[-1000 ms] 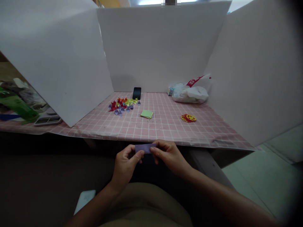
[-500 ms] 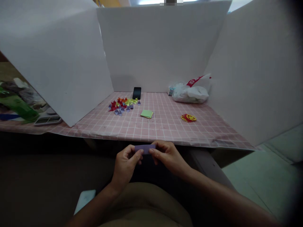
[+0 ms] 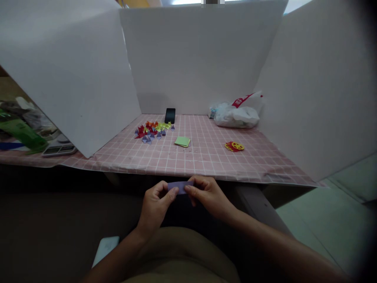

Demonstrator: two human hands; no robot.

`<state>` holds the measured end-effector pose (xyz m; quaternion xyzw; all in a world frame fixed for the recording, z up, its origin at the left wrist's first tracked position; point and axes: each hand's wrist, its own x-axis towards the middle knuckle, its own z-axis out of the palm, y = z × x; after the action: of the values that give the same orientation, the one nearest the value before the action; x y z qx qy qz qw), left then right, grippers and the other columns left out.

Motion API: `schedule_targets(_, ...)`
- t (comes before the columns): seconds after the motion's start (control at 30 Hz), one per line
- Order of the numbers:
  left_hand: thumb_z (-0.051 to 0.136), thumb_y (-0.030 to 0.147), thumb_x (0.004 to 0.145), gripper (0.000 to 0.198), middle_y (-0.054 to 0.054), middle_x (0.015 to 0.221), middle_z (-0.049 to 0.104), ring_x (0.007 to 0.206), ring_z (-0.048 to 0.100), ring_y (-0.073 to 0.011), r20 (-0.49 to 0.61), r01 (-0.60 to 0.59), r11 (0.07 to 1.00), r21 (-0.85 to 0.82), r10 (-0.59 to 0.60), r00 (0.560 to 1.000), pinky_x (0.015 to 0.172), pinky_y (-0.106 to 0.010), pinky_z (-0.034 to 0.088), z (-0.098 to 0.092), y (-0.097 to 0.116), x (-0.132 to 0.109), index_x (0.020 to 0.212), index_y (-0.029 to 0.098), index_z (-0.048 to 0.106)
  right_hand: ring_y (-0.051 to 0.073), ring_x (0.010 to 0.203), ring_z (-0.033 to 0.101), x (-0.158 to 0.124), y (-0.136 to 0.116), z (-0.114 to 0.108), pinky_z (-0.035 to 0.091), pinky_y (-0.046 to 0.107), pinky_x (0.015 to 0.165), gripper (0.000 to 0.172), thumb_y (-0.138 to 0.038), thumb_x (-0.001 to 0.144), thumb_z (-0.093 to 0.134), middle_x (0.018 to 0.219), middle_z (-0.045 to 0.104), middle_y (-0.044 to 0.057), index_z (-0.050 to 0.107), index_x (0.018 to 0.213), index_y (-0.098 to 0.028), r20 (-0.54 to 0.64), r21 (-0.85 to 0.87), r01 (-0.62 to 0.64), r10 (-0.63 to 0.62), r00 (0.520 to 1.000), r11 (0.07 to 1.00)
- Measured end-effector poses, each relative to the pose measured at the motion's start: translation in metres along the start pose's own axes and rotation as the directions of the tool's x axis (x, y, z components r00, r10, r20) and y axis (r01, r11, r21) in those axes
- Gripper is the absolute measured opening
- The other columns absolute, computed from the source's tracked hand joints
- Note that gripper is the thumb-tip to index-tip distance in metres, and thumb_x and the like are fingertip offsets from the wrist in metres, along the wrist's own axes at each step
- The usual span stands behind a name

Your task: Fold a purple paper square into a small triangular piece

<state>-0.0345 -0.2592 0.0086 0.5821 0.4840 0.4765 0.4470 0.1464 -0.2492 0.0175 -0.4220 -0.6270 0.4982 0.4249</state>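
Just short of the table's (image 3: 188, 167) near edge, the left hand (image 3: 156, 206) and right hand (image 3: 207, 196) pinch a purple paper strip (image 3: 180, 186) by its ends (likely light, limp, easily creased).

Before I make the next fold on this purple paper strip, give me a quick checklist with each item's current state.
1. Folded purple paper strip pinched at both ends by left hand and right hand: ok.
2. Strip level, not twisted: ok.
3. Crease sharpness: cannot tell.
4. Strip resting on pink checked tablecloth: not ok, held below the table edge.
5. Pile of small folded paper pieces clear of both hands: ok.
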Motion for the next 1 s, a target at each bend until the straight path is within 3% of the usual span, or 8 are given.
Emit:
schedule_targets(0.2,0.069,0.035,0.078,0.026,0.003,0.063,0.050,0.061,0.044,-0.0110,0.128,0.047,0.999,-0.010,-0.045,0.991,0.057,-0.022,0.035,-0.0013,0.0039,0.0021,0.065,0.016,0.058,0.009,0.046,0.047,-0.0003,-0.0014,-0.0006,0.035,0.023,0.049,0.024,-0.037,0.085,0.063,0.051,0.054,-0.004,0.060,0.071,-0.017,0.039,-0.024,-0.019,0.020,0.999,1.000)
schedule_targets(0.57,0.066,0.037,0.081,0.032,0.004,0.058,0.045,0.057,0.038,-0.0103,0.090,0.049,0.999,0.008,-0.050,0.995,0.054,-0.023,0.031,0.0005,-0.0012,0.0007,0.061,0.017,0.052,0.009,0.047,0.046,0.0014,-0.0010,0.0003,0.035,0.023,0.051,0.024,-0.035,0.085,0.063,0.050,0.054,-0.004,0.060,0.070,-0.016,0.025,-0.035,-0.021,0.022,0.999,0.999)
schedule_targets(0.7,0.068,0.036,0.079,0.031,0.004,0.058,0.044,0.057,0.039,-0.0101,0.034,0.012,0.999,0.038,-0.013,0.999,0.054,-0.022,0.031,0.0027,0.0013,0.0012,0.060,0.017,0.053,0.009,0.048,0.050,0.0024,0.0018,0.0019,0.038,0.023,0.052,0.027,-0.039,0.082,0.067,0.054,0.055,-0.004,0.060,0.072,-0.016,0.055,0.073,-0.030,0.026,0.998,0.997)
schedule_targets(0.8,0.069,0.036,0.078,0.030,0.004,0.057,0.047,0.056,0.041,-0.0103,0.041,0.019,0.999,0.038,-0.021,0.999,0.053,-0.022,0.033,0.0023,0.0008,0.0016,0.060,0.016,0.055,0.009,0.047,0.051,0.0030,0.0050,0.0038,0.039,0.023,0.049,0.031,-0.043,0.079,0.071,0.058,0.056,-0.004,0.057,0.069,-0.016,0.066,0.153,-0.055,0.046,0.997,0.987)
schedule_targets(1.0,0.066,0.035,0.079,0.024,0.001,0.060,0.060,0.057,0.054,-0.0126,0.072,0.045,0.999,-0.009,-0.044,0.996,0.057,-0.023,0.042,0.0013,0.0011,0.0045,0.065,0.016,0.064,0.007,0.043,0.044,0.0032,0.0048,0.0042,0.034,0.021,0.045,0.025,-0.037,0.084,0.063,0.053,0.052,-0.005,0.056,0.070,-0.017,0.005,0.057,-0.028,0.027,1.000,0.998)
